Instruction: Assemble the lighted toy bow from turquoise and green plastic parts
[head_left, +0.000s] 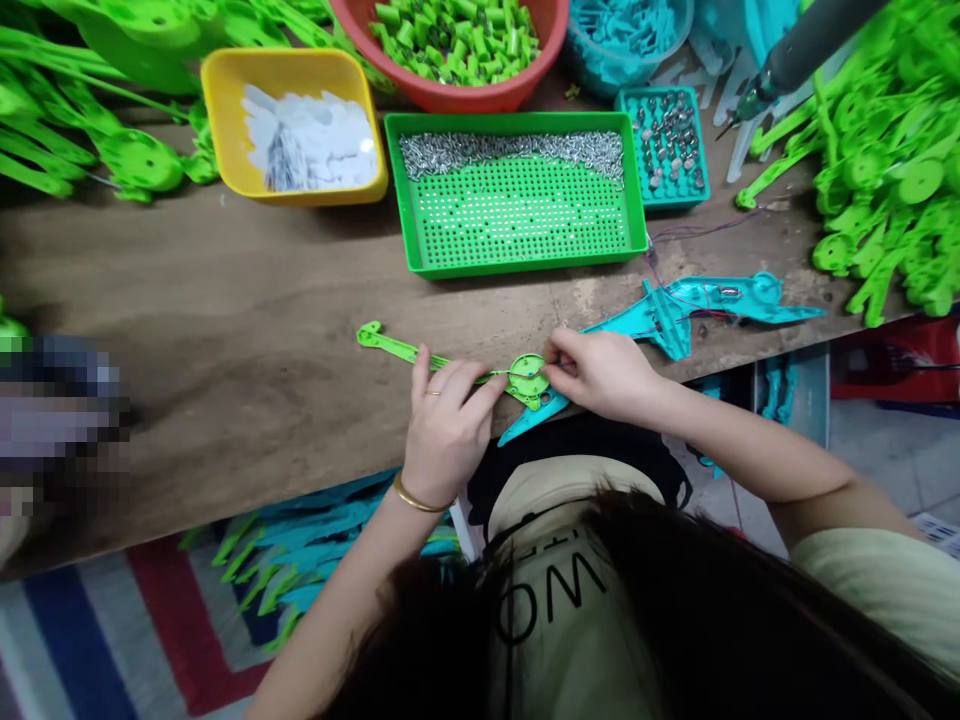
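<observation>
A bright green plastic part [528, 378], a long thin arm ending in a round disc, lies on the table in front of me. My left hand [450, 420] has its fingers closed over the arm, with thumb and fingertip at the disc's left edge. My right hand [600, 375] pinches at the disc's right edge. A thin wire-like strand crosses the disc between the two hands. Under the disc and my right hand lies a blue plastic piece [667, 315], with thin wires running along it. What the right fingertips grip is partly hidden.
Behind the hands stand a green basket [525, 262] of small screws, a yellow bin [300, 197] of whitish pieces, a red bowl [450, 95] and a blue tray [667, 200]. An electric screwdriver [795, 60] hangs at upper right. Green parts [885, 200] pile up right.
</observation>
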